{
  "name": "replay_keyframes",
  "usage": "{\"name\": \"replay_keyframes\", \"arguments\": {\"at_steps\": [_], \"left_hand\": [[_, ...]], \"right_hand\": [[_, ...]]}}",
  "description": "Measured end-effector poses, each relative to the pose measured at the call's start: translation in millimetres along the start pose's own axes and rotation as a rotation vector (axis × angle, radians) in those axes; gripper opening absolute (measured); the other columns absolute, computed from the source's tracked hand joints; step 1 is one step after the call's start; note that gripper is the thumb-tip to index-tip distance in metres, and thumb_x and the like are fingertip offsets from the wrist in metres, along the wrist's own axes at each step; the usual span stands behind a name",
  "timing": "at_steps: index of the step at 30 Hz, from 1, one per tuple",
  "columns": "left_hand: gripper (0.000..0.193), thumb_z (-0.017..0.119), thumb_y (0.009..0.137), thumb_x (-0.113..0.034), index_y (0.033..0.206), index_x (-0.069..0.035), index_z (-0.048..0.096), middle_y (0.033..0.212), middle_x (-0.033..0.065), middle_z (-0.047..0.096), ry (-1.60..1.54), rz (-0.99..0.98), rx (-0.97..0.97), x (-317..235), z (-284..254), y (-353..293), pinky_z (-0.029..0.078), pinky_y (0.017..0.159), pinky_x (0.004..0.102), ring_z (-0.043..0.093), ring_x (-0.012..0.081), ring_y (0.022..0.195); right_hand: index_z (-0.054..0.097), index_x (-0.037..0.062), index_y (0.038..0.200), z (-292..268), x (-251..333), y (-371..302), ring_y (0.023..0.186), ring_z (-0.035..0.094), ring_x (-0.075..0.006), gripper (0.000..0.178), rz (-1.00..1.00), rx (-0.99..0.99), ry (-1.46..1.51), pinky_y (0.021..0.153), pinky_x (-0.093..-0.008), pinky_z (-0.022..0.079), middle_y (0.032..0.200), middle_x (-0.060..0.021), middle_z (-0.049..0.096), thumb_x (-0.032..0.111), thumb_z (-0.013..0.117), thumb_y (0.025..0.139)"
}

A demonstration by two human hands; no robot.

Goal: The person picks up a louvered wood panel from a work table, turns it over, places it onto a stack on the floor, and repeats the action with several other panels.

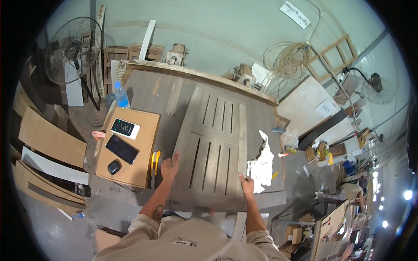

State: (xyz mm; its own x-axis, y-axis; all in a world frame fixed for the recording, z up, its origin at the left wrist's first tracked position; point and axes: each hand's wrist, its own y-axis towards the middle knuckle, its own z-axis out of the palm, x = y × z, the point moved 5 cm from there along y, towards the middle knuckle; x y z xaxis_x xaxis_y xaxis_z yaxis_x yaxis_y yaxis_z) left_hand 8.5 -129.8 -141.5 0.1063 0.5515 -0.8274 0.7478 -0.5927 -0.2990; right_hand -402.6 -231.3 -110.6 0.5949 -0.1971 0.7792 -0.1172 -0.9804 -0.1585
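Note:
A grey-brown slotted wooden panel [214, 143] lies flat on the grey worktable in front of me, with two rows of long narrow slots. My left hand [169, 167] is at its left edge, thumb pointing away from me along the wood and fingers partly hidden. At the near right edge, my right hand [247, 184] grips the panel, its thumb on top and the other fingers over the side. A yellow utility knife [155, 163] lies just left of my left hand. Crumpled white sheeting [261, 167] is beside my right hand.
Left of the panel, a cardboard box [130, 161] bears a white-framed device [125, 128], a dark phone [122, 148] and a small black case [114, 167]. Behind it stands a water bottle [122, 95]. A wooden rail [196, 75] borders the far edge. A fan [74, 50] stands far left.

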Motion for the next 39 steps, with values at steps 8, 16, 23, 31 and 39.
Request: {"name": "replay_keyframes", "arguments": {"at_steps": [8,16,23,31,39], "left_hand": [[0.058,0.056,0.087,-0.048,0.095,0.009,0.062,0.099,0.029,0.061,-0.133,0.012,-0.082,7,22,16,0.041,0.09,0.047,0.056,0.042,0.099],[0.066,0.051,0.09,-0.032,0.141,0.003,0.029,0.148,0.0254,0.021,0.558,0.445,0.036,-2,40,17,0.012,0.114,0.0492,0.014,0.0384,0.14],[0.061,0.046,0.093,-0.027,0.141,0.005,0.026,0.148,0.0286,0.016,0.573,0.651,0.084,13,35,-1,0.01,0.115,0.0494,0.01,0.0401,0.14],[0.057,0.044,0.094,-0.025,0.139,0.006,0.029,0.146,0.0305,0.017,0.499,0.633,0.11,20,28,-3,0.01,0.115,0.0508,0.01,0.0429,0.14],[0.053,0.043,0.095,-0.024,0.138,0.005,0.033,0.147,0.0319,0.016,0.525,0.659,0.075,26,24,-6,0.01,0.115,0.0512,0.011,0.0436,0.139]], "right_hand": [[0.059,-0.0087,0.097,34,11,70,0.083,0.057,-0.0301,0.059,-0.075,-0.002,-0.304,0.079,-0.0378,0.046,0.087,-0.0223,0.062,0.046,0.07,0.078],[0.026,-0.0001,0.143,66,18,94,0.122,0.048,-0.0391,0.087,-0.066,0.189,-0.492,0.103,-0.0405,0.039,0.131,-0.0252,0.049,0.029,0.074,0.076],[0.029,0.0048,0.143,78,3,62,0.128,0.041,-0.0386,0.079,-0.222,0.1,-0.405,0.107,-0.0402,0.034,0.14,-0.0245,0.04,0.031,0.068,0.081],[0.025,0.0134,0.146,77,22,44,0.127,0.043,-0.0382,0.081,0.073,0.225,-0.412,0.106,-0.0388,0.036,0.142,-0.0228,0.038,0.028,0.068,0.079],[0.021,0.0064,0.147,89,21,40,0.138,0.028,-0.0337,0.083,-0.07,0.227,-0.4,0.112,-0.0365,0.026,0.15,-0.0199,0.025,0.026,0.067,0.08]]}}
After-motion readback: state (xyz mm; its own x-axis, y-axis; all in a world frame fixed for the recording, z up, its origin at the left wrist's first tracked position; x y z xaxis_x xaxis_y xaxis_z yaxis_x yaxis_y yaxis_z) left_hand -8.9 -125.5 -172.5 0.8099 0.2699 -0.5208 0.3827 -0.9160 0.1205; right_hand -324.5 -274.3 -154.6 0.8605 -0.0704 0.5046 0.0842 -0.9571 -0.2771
